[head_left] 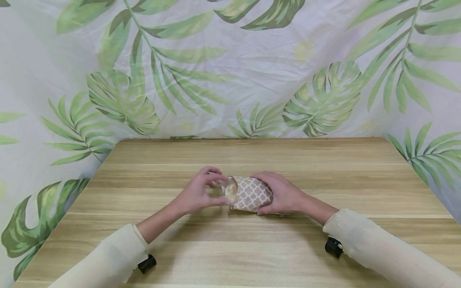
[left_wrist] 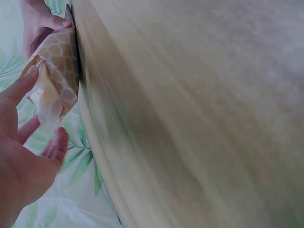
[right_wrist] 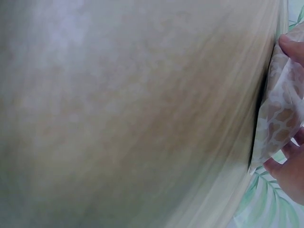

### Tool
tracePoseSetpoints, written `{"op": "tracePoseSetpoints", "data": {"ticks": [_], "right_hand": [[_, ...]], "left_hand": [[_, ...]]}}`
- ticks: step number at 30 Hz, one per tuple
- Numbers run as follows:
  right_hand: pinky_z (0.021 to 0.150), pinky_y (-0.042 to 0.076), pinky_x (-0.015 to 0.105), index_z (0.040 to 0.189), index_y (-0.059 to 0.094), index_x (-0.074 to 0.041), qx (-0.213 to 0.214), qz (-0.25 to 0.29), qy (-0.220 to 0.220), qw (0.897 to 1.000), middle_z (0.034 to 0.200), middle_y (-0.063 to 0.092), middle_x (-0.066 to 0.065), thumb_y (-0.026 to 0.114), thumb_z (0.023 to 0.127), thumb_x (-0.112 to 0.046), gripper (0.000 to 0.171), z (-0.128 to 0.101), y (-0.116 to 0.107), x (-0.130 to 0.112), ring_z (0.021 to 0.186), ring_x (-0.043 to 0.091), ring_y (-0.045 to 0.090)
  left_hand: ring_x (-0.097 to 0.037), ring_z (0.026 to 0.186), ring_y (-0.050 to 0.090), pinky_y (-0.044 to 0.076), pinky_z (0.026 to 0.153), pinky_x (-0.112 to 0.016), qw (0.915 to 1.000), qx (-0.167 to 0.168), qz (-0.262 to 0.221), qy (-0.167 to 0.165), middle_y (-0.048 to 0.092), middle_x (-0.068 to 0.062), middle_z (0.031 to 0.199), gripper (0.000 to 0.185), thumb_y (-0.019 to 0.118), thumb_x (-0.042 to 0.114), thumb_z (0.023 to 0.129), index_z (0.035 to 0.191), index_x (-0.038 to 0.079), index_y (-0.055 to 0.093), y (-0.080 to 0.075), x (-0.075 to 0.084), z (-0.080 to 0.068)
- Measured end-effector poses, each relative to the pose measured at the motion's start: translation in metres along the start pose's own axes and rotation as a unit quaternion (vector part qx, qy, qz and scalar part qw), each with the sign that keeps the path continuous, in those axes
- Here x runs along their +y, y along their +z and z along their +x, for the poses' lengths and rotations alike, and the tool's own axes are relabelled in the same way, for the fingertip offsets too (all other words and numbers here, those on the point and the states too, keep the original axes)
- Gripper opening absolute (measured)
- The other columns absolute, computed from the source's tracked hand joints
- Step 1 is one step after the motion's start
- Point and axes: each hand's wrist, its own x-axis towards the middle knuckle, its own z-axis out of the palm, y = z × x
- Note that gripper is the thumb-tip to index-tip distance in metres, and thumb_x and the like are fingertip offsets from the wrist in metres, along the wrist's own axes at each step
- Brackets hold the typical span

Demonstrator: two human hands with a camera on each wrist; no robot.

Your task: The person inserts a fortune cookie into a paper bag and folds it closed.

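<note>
A tan bag (head_left: 252, 195) with a white lattice pattern lies on the wooden table, its open end facing left. Clear plastic (left_wrist: 49, 111) sticks out of that end, and a pale yellow thing (head_left: 231, 192) shows inside; its kind cannot be told. My left hand (head_left: 201, 191) holds the open end, thumb on the near side and fingers on the far side, with a wide gap between them. Around the bag's right end curves my right hand (head_left: 282, 193), thumb at the near edge and fingers over the top. In the right wrist view its fingertips (right_wrist: 274, 166) touch the bag.
The wooden table (head_left: 230, 256) reaches back to a hanging cloth (head_left: 259, 72) printed with green leaves. Each sleeve has a black device (head_left: 333, 247) under its cuff, close above the tabletop.
</note>
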Motion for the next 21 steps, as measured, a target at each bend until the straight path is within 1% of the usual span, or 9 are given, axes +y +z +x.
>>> {"op": "tracePoseSetpoints", "data": {"ticks": [4,7,9,14,18,21], "right_hand": [[0.103,0.037,0.041,0.136,0.047,-0.012,-0.001,0.001,0.001,1.000,0.133,0.053,0.003,0.089,0.055,-0.042,0.096,0.000,0.000,0.001,0.122,0.021,0.048],[0.102,0.037,0.041,0.136,0.047,-0.013,-0.002,0.002,0.003,1.000,0.133,0.053,0.003,0.089,0.055,-0.042,0.096,0.000,0.001,0.001,0.122,0.021,0.048],[0.102,0.037,0.041,0.136,0.047,-0.013,-0.002,0.003,0.004,1.000,0.133,0.053,0.003,0.089,0.055,-0.041,0.096,0.000,0.001,0.001,0.122,0.021,0.048],[0.102,0.037,0.041,0.136,0.047,-0.013,0.000,0.008,0.005,1.000,0.133,0.053,0.002,0.090,0.054,-0.040,0.096,0.000,0.000,0.001,0.122,0.021,0.048],[0.102,0.037,0.041,0.136,0.047,-0.013,0.001,0.008,0.006,1.000,0.133,0.053,0.002,0.090,0.054,-0.040,0.096,0.000,0.000,0.001,0.122,0.020,0.048],[0.102,0.037,0.041,0.136,0.047,-0.013,0.001,0.006,0.006,1.000,0.133,0.053,0.002,0.089,0.054,-0.041,0.096,0.000,0.001,0.001,0.122,0.020,0.048]], "left_hand": [[-0.025,0.091,0.055,0.052,0.074,-0.041,0.9996,-0.012,0.009,-0.025,0.056,-0.007,0.105,0.065,0.088,0.038,0.063,0.115,0.009,0.065,-0.002,0.001,-0.001],[-0.024,0.090,0.056,0.051,0.072,-0.040,0.9989,-0.022,0.002,-0.041,0.060,-0.005,0.099,0.071,0.087,0.042,0.063,0.118,0.005,0.062,-0.003,0.000,-0.001],[-0.024,0.091,0.057,0.051,0.073,-0.039,0.9985,-0.027,-0.010,-0.046,0.062,-0.004,0.098,0.073,0.087,0.041,0.063,0.120,0.003,0.061,-0.003,-0.001,-0.001],[-0.023,0.091,0.057,0.051,0.077,-0.038,0.9984,-0.025,-0.024,-0.045,0.062,-0.003,0.098,0.067,0.088,0.031,0.063,0.117,0.000,0.061,-0.004,-0.001,0.001],[-0.023,0.092,0.057,0.052,0.077,-0.038,0.9992,-0.014,-0.010,-0.035,0.062,-0.005,0.099,0.062,0.088,0.023,0.064,0.114,-0.001,0.062,-0.009,0.004,0.002],[-0.024,0.091,0.057,0.052,0.077,-0.037,0.9995,-0.011,0.003,-0.028,0.061,-0.007,0.097,0.060,0.088,0.021,0.064,0.113,-0.002,0.063,-0.012,0.007,0.002]]}}
